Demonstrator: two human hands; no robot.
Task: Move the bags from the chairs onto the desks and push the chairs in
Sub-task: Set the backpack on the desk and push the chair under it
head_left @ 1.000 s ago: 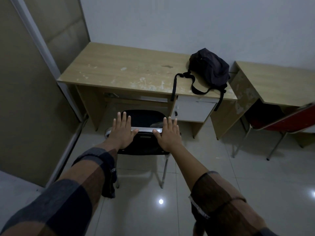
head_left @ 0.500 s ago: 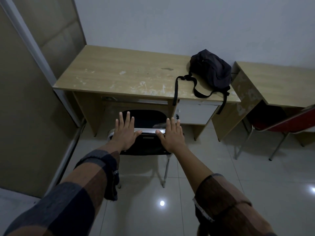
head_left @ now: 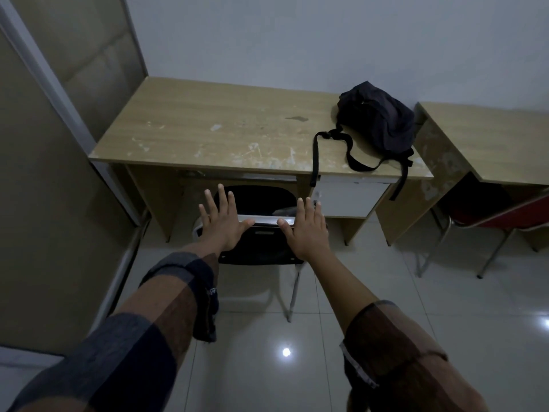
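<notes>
Left hand (head_left: 221, 223) flat, fingers straight and spread, pressed on the top rail of the black chair (head_left: 258, 245); right hand (head_left: 306, 228) likewise flat and spread on the same rail, gripping nothing. Chair seat tucked partly under the wooden desk (head_left: 222, 129), backrest toward the camera. Black bag (head_left: 375, 118) lying on the desk's right end (straps trailing over the front edge, down past the white drawer (head_left: 350, 197)). Second desk (head_left: 490, 141) just beside, to the right, with a red chair (head_left: 511, 215) partly under it. No readable writing anywhere; a small label on the chair back too blurred to tell.
</notes>
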